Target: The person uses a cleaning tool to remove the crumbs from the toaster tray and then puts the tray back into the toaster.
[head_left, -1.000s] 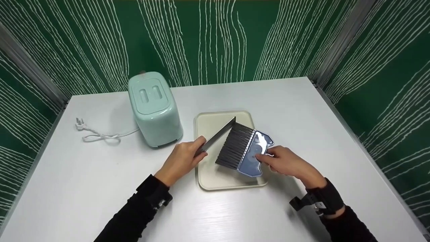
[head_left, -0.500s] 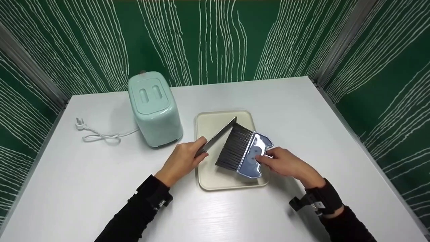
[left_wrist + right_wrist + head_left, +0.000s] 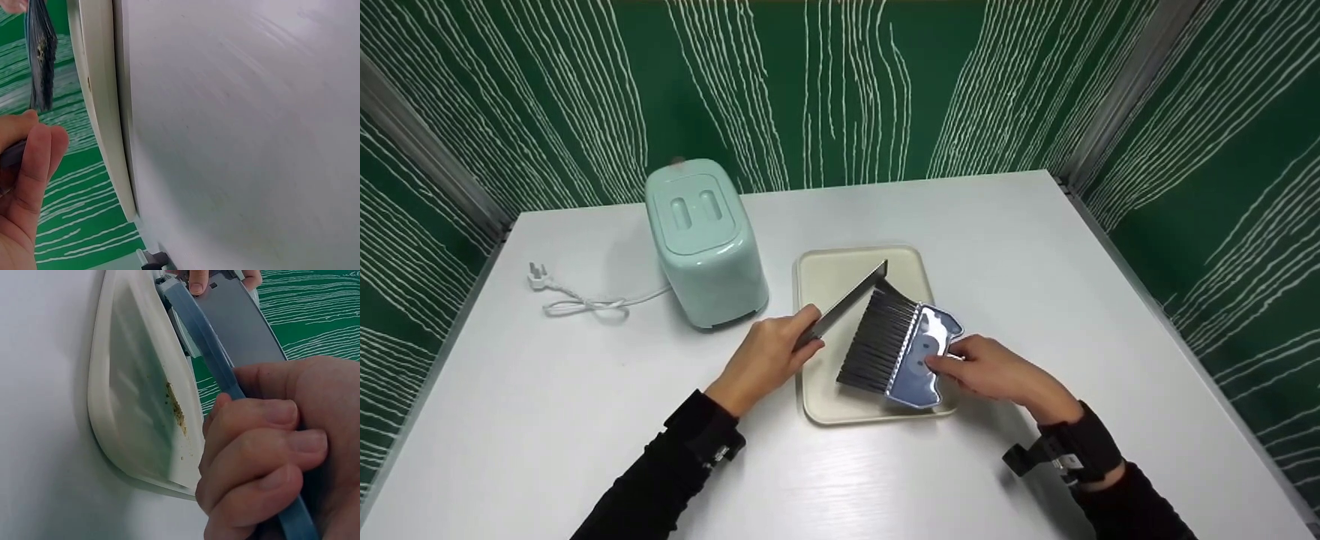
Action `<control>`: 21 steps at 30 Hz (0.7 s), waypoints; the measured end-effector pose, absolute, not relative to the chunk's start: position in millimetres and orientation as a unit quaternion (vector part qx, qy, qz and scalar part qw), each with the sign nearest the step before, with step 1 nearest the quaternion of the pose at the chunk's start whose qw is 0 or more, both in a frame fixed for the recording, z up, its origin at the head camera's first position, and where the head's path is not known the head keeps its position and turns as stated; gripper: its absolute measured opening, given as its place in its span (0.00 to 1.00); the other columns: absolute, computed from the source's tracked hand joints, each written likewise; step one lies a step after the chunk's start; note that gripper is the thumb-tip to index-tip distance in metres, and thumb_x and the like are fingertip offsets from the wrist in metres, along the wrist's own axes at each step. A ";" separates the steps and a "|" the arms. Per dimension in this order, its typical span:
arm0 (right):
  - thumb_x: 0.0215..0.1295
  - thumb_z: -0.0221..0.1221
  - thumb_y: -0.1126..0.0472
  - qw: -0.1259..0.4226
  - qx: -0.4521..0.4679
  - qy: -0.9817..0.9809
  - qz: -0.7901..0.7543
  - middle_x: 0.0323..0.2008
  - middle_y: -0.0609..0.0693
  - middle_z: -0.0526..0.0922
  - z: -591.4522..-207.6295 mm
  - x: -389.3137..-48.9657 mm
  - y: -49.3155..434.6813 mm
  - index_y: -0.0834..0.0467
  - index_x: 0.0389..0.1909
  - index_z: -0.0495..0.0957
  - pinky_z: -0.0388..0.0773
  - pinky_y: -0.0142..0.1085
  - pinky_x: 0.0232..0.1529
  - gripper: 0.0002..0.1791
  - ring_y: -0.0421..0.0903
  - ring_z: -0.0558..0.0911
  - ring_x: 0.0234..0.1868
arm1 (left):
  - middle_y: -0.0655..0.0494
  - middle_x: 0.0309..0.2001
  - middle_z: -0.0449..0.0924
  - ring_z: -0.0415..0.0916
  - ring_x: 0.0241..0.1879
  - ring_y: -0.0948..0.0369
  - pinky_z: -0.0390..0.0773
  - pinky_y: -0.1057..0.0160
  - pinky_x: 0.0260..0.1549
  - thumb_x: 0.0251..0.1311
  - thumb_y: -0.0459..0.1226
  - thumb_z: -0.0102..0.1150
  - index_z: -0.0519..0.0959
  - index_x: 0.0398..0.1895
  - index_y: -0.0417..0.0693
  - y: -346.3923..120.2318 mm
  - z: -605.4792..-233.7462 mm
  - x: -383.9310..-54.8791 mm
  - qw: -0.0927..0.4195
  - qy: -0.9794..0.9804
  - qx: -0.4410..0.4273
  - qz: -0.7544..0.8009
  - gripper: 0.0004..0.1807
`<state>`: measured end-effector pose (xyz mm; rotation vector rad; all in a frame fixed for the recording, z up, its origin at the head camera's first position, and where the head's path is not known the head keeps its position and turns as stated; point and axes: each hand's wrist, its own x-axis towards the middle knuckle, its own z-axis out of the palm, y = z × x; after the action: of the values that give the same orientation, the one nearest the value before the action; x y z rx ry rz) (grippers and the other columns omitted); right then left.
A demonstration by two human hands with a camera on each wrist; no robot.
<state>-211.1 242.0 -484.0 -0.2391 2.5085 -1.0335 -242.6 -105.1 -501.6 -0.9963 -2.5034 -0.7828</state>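
My left hand (image 3: 769, 356) grips a thin, grey metal crumb tray (image 3: 847, 304), tilted up over a cream serving tray (image 3: 825, 401). The fingers and thumb of my right hand (image 3: 997, 366) pinch the blue back of a wide brush (image 3: 919, 367). Its long black bristles point left, with their upper corner right at the crumb tray's far end. Brown crumbs (image 3: 175, 408) lie in the serving tray in the right wrist view, where the crumb tray's flat face (image 3: 242, 320) also shows. In the left wrist view, pale bits cling to the brush's dark bristles (image 3: 42, 62).
A mint-green toaster (image 3: 705, 240) stands to the left of the serving tray. Its white cord and plug (image 3: 540, 277) lie on the white table (image 3: 660, 420). Green walls (image 3: 840, 90) with white streaks enclose the back and sides.
My right hand has drawn the brush slightly toward me and to the left, so its bristles slide along past the crumb tray. My left hand and the crumb tray stay nearly still.
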 end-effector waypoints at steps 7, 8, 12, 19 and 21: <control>0.77 0.60 0.42 0.205 -0.090 0.902 -0.369 0.18 0.42 0.73 -478.9 -207.1 239.9 0.58 0.32 0.82 0.71 0.34 0.28 0.23 0.40 0.72 0.22 | 0.58 0.23 0.76 0.69 0.24 0.64 0.72 0.65 0.21 0.65 0.34 0.75 0.74 0.42 0.46 -105.3 -503.8 -244.8 0.173 -0.879 -0.347 -0.278 0.15; 0.77 0.60 0.42 0.204 -0.089 0.901 -0.372 0.18 0.42 0.73 -477.7 -206.8 240.2 0.58 0.31 0.81 0.71 0.34 0.28 0.23 0.40 0.72 0.22 | 0.58 0.23 0.75 0.68 0.24 0.64 0.72 0.65 0.21 0.65 0.34 0.75 0.74 0.42 0.46 -105.3 -503.8 -244.7 0.172 -0.878 -0.347 -0.280 0.15; 0.78 0.60 0.44 0.195 -0.088 0.895 -0.391 0.17 0.42 0.71 -473.3 -206.7 242.0 0.59 0.29 0.78 0.68 0.33 0.26 0.23 0.40 0.70 0.21 | 0.58 0.23 0.76 0.68 0.24 0.64 0.72 0.65 0.22 0.66 0.35 0.74 0.74 0.43 0.46 -105.8 -503.0 -244.4 0.172 -0.879 -0.347 -0.277 0.15; 0.80 0.59 0.48 0.200 -0.070 0.875 -0.436 0.15 0.41 0.68 -470.7 -207.0 244.2 0.57 0.28 0.73 0.60 0.30 0.20 0.21 0.38 0.65 0.18 | 0.56 0.23 0.78 0.70 0.24 0.63 0.74 0.64 0.22 0.66 0.34 0.74 0.74 0.44 0.45 -105.7 -501.9 -243.9 0.172 -0.880 -0.347 -0.276 0.15; 0.80 0.59 0.48 0.200 -0.066 0.873 -0.439 0.15 0.41 0.69 -471.4 -207.5 244.4 0.58 0.29 0.74 0.60 0.30 0.20 0.21 0.38 0.65 0.18 | 0.56 0.24 0.79 0.70 0.24 0.63 0.74 0.64 0.22 0.66 0.35 0.74 0.74 0.44 0.45 -105.5 -501.9 -243.8 0.172 -0.881 -0.345 -0.274 0.15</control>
<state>-207.5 244.4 -471.4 -0.1855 2.4412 -1.2266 -243.8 -105.5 -501.9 -0.9802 -2.5000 -0.7787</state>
